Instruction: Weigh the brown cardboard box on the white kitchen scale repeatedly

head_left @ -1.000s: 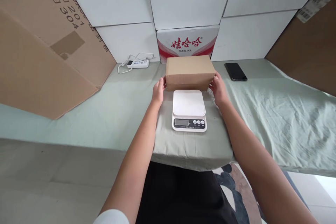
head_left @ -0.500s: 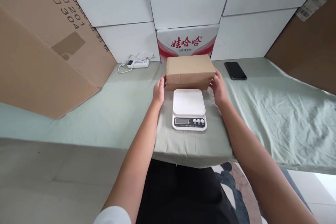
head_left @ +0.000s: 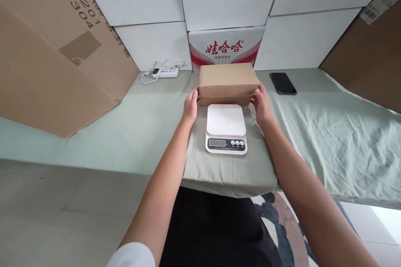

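A closed brown cardboard box [head_left: 229, 80] stands behind a white digital kitchen scale [head_left: 226, 129] on the cloth-covered table. My left hand [head_left: 190, 105] is at the box's left end and my right hand [head_left: 261, 103] at its right end, gripping it between them. Some fingertips are hidden behind the box's sides. Nothing lies on the scale's white platform, and its display, facing me, looks blank.
At the back left lies a white power strip [head_left: 166, 72] with a cable. A black phone [head_left: 282, 83] rests at the right. Large cardboard sheets [head_left: 37, 71] flank the table, and a white-and-red carton [head_left: 225, 46] stands behind the box.
Both hands stay on the box's ends, and the box keeps its place behind the scale. The view has shifted only slightly.
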The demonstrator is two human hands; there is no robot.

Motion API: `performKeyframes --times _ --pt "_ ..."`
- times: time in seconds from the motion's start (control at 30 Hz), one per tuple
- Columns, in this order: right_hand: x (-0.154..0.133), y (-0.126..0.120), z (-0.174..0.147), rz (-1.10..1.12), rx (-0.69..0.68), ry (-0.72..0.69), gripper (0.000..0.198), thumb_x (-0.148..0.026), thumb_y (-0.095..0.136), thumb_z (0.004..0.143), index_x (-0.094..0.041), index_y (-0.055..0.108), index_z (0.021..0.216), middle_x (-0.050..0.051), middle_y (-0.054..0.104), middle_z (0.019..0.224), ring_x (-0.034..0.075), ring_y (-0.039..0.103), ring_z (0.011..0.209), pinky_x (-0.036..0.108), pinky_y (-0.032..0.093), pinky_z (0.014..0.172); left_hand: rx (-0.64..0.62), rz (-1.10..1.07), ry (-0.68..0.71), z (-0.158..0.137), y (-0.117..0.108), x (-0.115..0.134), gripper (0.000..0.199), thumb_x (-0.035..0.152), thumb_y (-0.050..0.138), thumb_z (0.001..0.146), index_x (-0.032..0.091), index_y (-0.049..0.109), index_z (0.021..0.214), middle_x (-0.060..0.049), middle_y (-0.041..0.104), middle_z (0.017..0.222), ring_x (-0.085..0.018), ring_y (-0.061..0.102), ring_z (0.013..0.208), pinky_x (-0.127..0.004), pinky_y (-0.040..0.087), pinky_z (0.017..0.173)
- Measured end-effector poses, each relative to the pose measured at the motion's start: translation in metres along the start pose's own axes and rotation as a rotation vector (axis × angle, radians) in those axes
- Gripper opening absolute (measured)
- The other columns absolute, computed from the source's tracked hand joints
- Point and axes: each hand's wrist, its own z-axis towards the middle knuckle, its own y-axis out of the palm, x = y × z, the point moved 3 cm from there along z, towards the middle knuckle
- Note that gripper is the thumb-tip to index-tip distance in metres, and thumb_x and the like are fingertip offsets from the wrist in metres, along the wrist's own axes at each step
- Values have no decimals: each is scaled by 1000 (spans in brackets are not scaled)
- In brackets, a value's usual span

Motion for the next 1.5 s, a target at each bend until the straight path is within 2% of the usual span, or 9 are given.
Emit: performKeyframes --times 0.13,0.53,0.7,0.8,0.9,1.0,1.1,1.27,1.5 --pt "-3 1 -2 94 60 95 72 -71 59 92 -38 59 156 3 68 164 29 70 139 47 62 111 2 8 3 0 0 1 96 91 47 96 18 65 156 -17 64 171 -33 59 163 -43 53 132" --pt "-3 3 -1 130 52 86 75 -72 64 89 -37 59 155 3 69 163 31 69 143 52 60 120 -13 11 7 0 0 2 95 93 49 93 20 70 149 -16 65 170 -35 60 162 -46 54 131" --pt "-4 7 -4 122 59 11 74 -72 66 88 -38 61 153 1 62 172 31 53 163 55 44 140 -26 18 20 -1 -1 -1 96 94 51 92 22 69 152 -14 64 172 -36 55 166 -49 47 138" --pt "-8 9 -3 121 52 -22 80 -77 67 86 -39 58 156 0 56 177 32 47 169 58 36 145 -17 43 57 1 -2 1 98 97 53 89 25 68 154 -12 63 173 -35 50 170 -51 39 144" --pt "-23 9 -4 96 51 -145 85 -80 66 88 -38 55 160 3 51 181 34 42 172 59 32 147 -22 51 150 -2 -2 15 98 96 54 90 26 67 157 -11 64 172 -35 49 171 -51 38 144" --pt "-44 3 -19 26 98 -252 85 -78 62 94 -39 49 168 4 46 183 37 36 175 62 32 146 -37 65 253 -22 -4 39 93 91 52 96 26 64 160 -11 63 173 -34 50 171 -47 41 142" --pt "-59 -6 -58 -47 148 -298 86 -75 58 98 -44 37 175 3 41 185 39 35 174 67 36 142 -5 61 284 -63 -10 56 87 87 48 100 26 64 160 -10 65 171 -33 52 169 -44 46 139" --pt "-65 -15 -127 -147 176 -300 89 -72 66 97 -49 32 176 6 41 181 43 38 172 74 38 137 -9 47 292 -131 -17 58 88 86 49 100 26 62 163 -12 67 168 -36 58 164 -49 53 135" --pt "-58 -15 -126 -135 174 -184 90 -74 66 97 -47 32 176 7 44 180 41 43 169 74 39 136 -66 10 224 -139 -11 51 86 84 52 100 29 58 166 -13 65 170 -37 54 167 -50 54 135"
